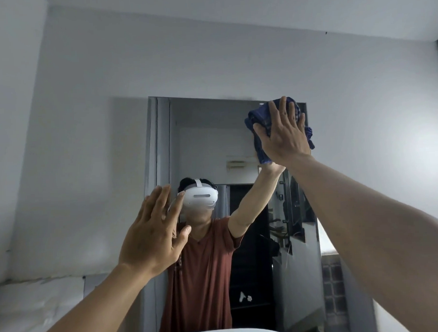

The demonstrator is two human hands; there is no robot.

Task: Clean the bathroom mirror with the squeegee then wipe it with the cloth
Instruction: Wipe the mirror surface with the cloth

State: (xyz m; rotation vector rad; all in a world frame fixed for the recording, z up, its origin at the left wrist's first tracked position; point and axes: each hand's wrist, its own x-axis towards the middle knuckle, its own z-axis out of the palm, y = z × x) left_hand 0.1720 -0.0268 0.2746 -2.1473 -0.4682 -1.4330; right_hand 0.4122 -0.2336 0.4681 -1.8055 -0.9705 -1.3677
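Right hand (283, 135), fingers flat, presses the cloth (255, 119) into the top corner of the mirror (199, 141) (left hand (153, 234) spread, empty). Since nothing pinches the cloth, it may slip free.

We are facing the mirror (199, 141), which is hanging on the wall (85, 121) ahead. Our right hand (284, 135) is lying flat over the cloth (258, 119) against the mirror's upper right corner, while our left hand (153, 234) is hovering lower, before its left edge.

No text, label, brand, number or sign can be read on the rectangular wall mirror (199, 141) or the pale grey wall (85, 121).
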